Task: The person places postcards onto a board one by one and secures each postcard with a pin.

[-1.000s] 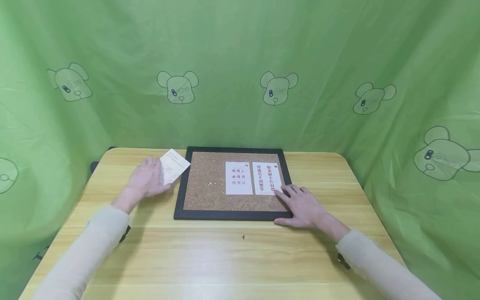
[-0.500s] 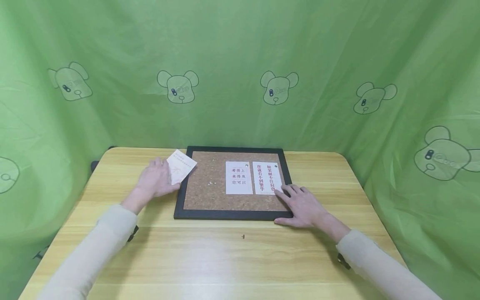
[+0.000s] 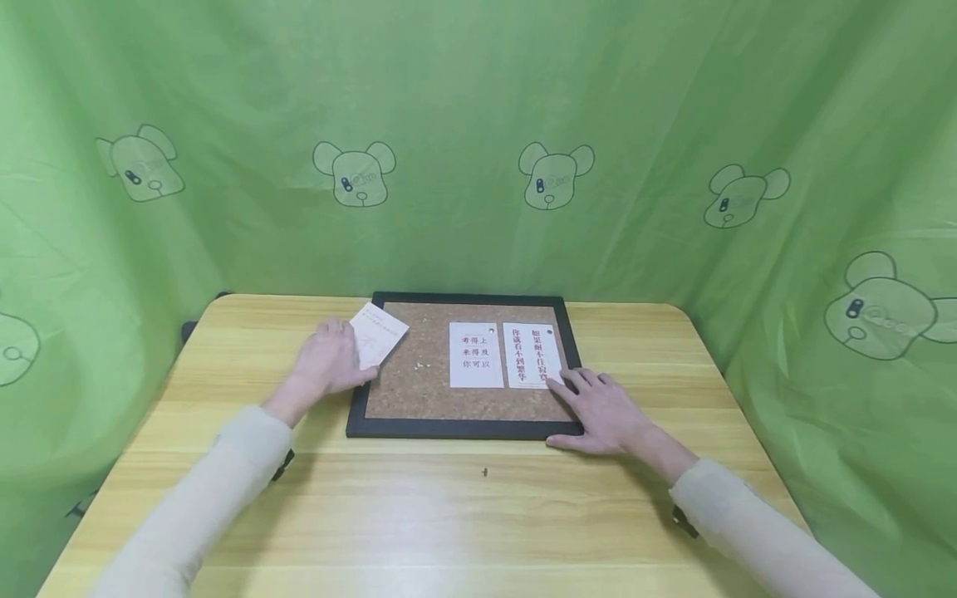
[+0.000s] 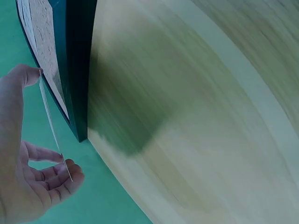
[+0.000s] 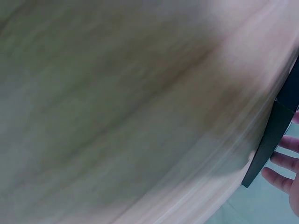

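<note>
My left hand [image 3: 325, 361] holds a white card [image 3: 380, 332] with faint reddish print over the left edge of a cork board [image 3: 419, 399]. In the left wrist view the card [image 4: 49, 109] is seen edge-on, between the thumb and the fingertips of the left hand [image 4: 35, 172]. My right hand [image 3: 607, 414] rests at the lower right corner of the board's black frame, its fingers spread. On the right half of the cork lie two cards printed in red, a left one [image 3: 476, 378] and a right one [image 3: 532, 357]; a small round pin [image 3: 549, 331] shows at the right card's upper corner.
A tiny dark pin-like object [image 3: 484, 472] lies on the wooden table [image 3: 419, 531] in front of the board. Small pale bits [image 3: 422, 366] sit on the left part of the cork. A green curtain [image 3: 463, 100] with bear faces surrounds the table.
My left hand has moved to the right with the card, from beside the board to over its left frame edge. The right hand has stayed in place.
</note>
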`<state>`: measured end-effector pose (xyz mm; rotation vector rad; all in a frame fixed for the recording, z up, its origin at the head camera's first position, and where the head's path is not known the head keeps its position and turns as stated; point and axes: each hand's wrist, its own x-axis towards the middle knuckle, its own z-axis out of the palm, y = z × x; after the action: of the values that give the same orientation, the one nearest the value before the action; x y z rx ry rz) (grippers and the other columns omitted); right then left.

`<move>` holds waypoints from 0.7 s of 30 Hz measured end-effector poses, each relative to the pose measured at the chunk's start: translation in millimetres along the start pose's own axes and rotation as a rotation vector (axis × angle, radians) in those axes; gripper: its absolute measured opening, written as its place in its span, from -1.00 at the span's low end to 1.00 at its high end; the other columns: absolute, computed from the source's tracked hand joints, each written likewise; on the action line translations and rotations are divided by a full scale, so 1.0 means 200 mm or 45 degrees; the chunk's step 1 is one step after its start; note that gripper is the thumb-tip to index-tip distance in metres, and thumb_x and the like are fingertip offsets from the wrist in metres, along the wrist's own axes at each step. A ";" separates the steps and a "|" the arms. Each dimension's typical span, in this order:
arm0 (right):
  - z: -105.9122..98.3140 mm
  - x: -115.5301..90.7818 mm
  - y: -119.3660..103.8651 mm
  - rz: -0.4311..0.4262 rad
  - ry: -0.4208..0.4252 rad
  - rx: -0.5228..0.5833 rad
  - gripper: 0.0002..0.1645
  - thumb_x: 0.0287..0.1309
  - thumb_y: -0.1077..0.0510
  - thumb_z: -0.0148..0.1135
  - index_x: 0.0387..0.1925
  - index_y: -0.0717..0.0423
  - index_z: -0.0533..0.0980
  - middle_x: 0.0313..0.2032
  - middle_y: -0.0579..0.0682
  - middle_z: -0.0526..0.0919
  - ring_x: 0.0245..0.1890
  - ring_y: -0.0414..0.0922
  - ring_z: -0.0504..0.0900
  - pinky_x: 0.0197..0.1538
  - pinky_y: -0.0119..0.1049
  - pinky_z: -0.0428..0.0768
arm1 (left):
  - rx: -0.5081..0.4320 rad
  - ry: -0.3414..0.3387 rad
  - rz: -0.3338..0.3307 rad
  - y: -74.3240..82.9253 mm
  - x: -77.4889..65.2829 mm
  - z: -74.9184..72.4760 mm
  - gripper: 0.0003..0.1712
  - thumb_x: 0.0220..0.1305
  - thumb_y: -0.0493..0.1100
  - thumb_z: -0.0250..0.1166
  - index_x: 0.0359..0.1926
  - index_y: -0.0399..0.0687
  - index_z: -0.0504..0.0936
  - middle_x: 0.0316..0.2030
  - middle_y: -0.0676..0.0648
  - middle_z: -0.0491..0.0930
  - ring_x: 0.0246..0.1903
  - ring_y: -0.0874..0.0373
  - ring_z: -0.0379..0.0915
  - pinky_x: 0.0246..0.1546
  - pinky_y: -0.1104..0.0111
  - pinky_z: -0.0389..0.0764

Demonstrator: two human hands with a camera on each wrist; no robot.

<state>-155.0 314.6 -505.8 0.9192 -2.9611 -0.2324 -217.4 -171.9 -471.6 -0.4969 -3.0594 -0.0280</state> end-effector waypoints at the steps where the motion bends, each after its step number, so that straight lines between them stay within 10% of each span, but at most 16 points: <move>1: 0.00 0.00 0.00 0.000 0.000 0.001 0.35 0.07 -0.88 -0.19 0.61 -0.10 0.27 0.47 0.22 0.43 0.41 0.24 0.49 0.34 0.31 0.56 | 0.005 0.001 0.002 0.01 0.00 0.00 0.18 0.19 0.43 0.34 0.23 -0.71 0.41 -0.07 -0.48 0.54 -0.11 -0.21 0.52 -0.12 0.02 0.76; 21: 0.00 0.00 0.00 0.001 0.012 0.013 0.33 0.08 -0.87 -0.15 0.61 -0.10 0.27 0.46 0.22 0.43 0.41 0.24 0.48 0.34 0.31 0.56 | 0.063 -0.005 0.038 0.14 0.06 0.07 0.16 0.16 0.53 0.28 0.18 -0.56 0.50 -0.07 -0.37 0.56 -0.08 -0.18 0.49 -0.02 -0.02 0.69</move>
<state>-154.6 315.0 -506.6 0.9176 -2.9569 -0.2122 -220.1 -140.4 -485.7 -0.5396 -3.0476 0.0491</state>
